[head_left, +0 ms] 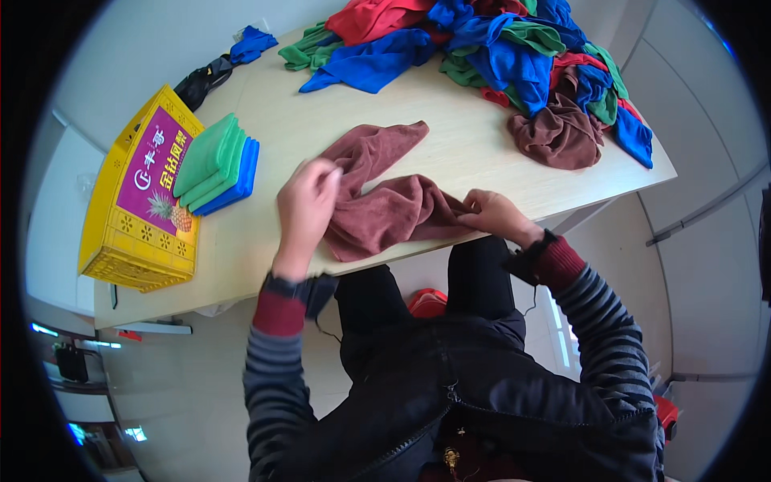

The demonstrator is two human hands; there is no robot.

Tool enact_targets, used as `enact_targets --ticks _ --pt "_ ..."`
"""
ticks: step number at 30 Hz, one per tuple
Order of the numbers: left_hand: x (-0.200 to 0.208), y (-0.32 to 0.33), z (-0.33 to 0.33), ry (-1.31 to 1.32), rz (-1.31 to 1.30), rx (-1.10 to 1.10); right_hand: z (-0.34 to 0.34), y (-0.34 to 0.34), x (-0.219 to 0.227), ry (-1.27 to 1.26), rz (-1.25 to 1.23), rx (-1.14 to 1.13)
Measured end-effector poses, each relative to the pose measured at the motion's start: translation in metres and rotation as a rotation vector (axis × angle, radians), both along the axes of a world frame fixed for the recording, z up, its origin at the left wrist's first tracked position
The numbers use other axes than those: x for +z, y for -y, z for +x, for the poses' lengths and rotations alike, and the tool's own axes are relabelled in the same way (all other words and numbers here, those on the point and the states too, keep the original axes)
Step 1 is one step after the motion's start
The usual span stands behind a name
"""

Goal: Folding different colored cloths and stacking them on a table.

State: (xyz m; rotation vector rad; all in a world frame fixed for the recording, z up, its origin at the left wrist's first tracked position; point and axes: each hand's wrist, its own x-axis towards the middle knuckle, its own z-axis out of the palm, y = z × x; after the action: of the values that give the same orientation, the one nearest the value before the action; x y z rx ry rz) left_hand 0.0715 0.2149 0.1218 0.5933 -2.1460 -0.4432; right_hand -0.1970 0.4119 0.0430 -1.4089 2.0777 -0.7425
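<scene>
A brown cloth lies crumpled on the table in front of me, with folds rising in its middle and one tip stretching away to the far right. My right hand pinches its right corner near the table's front edge. At the cloth's left side is my left hand, its fingers curled and slightly blurred against the fabric; whether they grip it cannot be told. Left of that hand, a stack of folded green cloths rests on folded blue cloth.
A yellow crate with a purple label stands at the table's left edge. Across the far side spreads a heap of blue, green, red and brown cloths. A black item and a small blue cloth lie at the far left.
</scene>
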Motion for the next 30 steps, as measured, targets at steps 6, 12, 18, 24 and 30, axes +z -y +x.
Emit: enact_targets --ticks 6,12,18,24,30 --pt "-0.040 0.097 -0.154 0.506 -0.286 -0.187 0.013 -0.025 0.007 0.447 -0.021 -0.128" --pt "-0.076 0.117 -0.216 0.470 -0.117 -0.034 0.012 -0.034 0.004 0.573 -0.022 -0.119" --pt "-0.022 0.158 -0.184 0.149 0.053 0.056 -0.050 -0.036 0.012 0.364 -0.068 -0.121" --pt "0.137 0.290 -0.038 -0.304 -0.068 0.285 -0.114 -0.016 0.125 -0.204 -0.541 -0.199" --pt "0.143 0.252 0.052 -0.660 0.468 0.098 -0.129 -0.048 0.180 -0.524 -0.674 -0.384"
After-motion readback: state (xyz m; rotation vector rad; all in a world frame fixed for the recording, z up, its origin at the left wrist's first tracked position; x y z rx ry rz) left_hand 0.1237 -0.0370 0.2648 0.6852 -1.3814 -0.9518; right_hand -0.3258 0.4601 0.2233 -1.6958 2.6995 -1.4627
